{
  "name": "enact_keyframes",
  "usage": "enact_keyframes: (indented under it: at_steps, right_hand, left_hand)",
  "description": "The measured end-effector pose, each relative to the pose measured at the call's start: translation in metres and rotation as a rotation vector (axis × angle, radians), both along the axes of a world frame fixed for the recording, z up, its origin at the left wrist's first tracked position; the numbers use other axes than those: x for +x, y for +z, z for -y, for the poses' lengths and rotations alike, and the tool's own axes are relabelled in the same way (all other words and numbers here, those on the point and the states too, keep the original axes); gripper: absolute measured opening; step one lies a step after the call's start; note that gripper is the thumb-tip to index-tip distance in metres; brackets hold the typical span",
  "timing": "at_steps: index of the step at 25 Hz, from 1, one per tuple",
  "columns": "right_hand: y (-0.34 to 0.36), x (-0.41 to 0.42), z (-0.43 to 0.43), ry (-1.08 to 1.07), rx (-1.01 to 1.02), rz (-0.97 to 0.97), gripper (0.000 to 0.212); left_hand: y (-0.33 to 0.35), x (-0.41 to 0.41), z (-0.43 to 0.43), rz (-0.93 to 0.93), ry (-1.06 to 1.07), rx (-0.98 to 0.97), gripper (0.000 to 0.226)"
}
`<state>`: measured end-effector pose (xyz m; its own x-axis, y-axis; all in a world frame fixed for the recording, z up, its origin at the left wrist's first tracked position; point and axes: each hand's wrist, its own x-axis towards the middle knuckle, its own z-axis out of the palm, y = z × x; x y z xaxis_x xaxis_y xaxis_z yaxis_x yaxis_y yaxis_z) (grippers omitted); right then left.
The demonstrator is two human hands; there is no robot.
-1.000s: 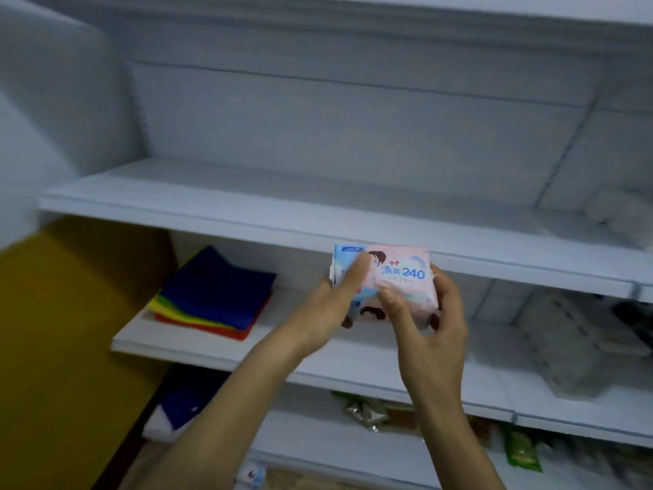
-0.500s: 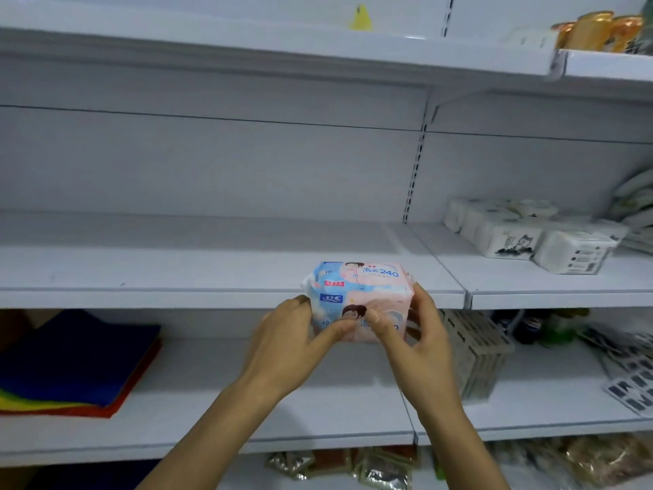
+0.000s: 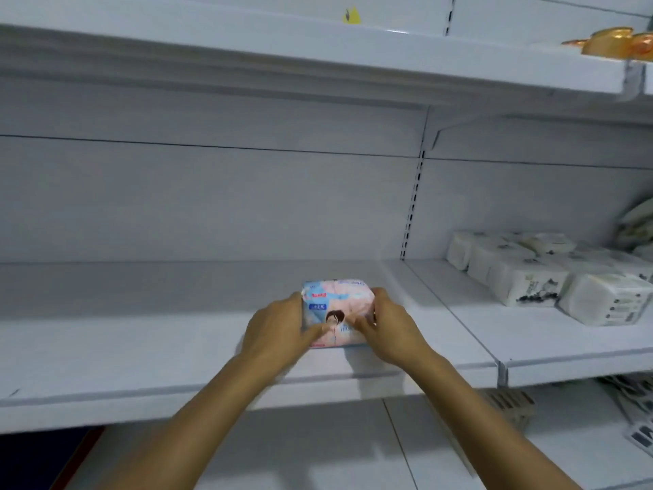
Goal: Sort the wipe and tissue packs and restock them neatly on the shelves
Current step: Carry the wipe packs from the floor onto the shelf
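Both hands, the left hand and the right hand, grasped a soft pink-and-blue plastic tissue pack (print blurred) resting on the white metal shelf.

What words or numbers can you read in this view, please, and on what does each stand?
None can be read.
Pink and blue pack: red and blue labels, blurred.
White tissue packs: dark print, too blurred.
Yellow tag: no legible marking.

yellow tag: top centre, upright | orange-gold shiny items: top right, blurred | pale slatted crate: lower right, partly hidden
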<state>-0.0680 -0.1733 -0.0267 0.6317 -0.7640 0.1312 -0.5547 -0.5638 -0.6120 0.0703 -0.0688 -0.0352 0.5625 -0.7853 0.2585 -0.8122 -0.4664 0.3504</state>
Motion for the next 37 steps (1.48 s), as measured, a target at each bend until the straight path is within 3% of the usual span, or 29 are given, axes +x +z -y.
enact_keyframes:
  at_steps: [6, 9, 12, 15, 17, 19, 21, 25, 29, 31, 34, 37]
  right_hand:
    - [-0.005, 0.082, 0.066, -0.068, 0.053, -0.056, 0.038]
    - [-0.012, 0.110, 0.090, -0.054, 0.087, -0.060, 0.051]
    - [-0.028, 0.120, 0.104, 0.052, 0.110, 0.062, 0.073]
    - [-0.044, 0.119, 0.115, -0.040, 0.108, 0.304, 0.055]
    - [-0.047, 0.117, 0.124, -0.161, 0.064, 0.398, 0.045]
    - [-0.050, 0.117, 0.128, -0.154, -0.012, 0.361, 0.032]
    - [-0.052, 0.121, 0.127, -0.079, 0.018, 0.351, 0.030]
    - [-0.051, 0.120, 0.129, 0.008, 0.116, 0.327, 0.050]
    - [-0.059, 0.121, 0.131, 0.055, -0.001, 0.025, 0.081]
    - [-0.055, 0.123, 0.130, 0.054, -0.074, -0.092, 0.086]
    - [-0.049, 0.121, 0.126, 0.028, -0.038, -0.050, 0.083]
    - [-0.045, 0.114, 0.115, -0.065, 0.039, 0.146, 0.077]
  left_hand:
    - [-0.005, 0.075, 0.067, 0.126, 0.005, 0.054, 0.053]
    - [-0.010, 0.098, 0.093, -0.033, 0.056, 0.024, 0.053]
    - [-0.029, 0.116, 0.108, -0.258, -0.002, -0.205, 0.057]
    - [-0.044, 0.130, 0.117, -0.511, -0.049, -0.461, 0.073]
    - [-0.049, 0.134, 0.121, -0.470, -0.033, -0.508, 0.063]
    - [-0.053, 0.136, 0.123, -0.340, -0.059, -0.474, 0.047]
    - [-0.051, 0.135, 0.122, -0.321, -0.108, -0.382, 0.052]
    - [-0.046, 0.135, 0.119, -0.373, -0.173, -0.246, 0.076]
    - [-0.044, 0.133, 0.118, -0.274, -0.172, -0.125, 0.082]
    - [-0.041, 0.132, 0.118, -0.273, -0.168, -0.103, 0.083]
    - [-0.032, 0.129, 0.111, -0.415, -0.200, -0.114, 0.085]
    - [-0.021, 0.122, 0.083, -0.588, -0.155, -0.261, 0.083]
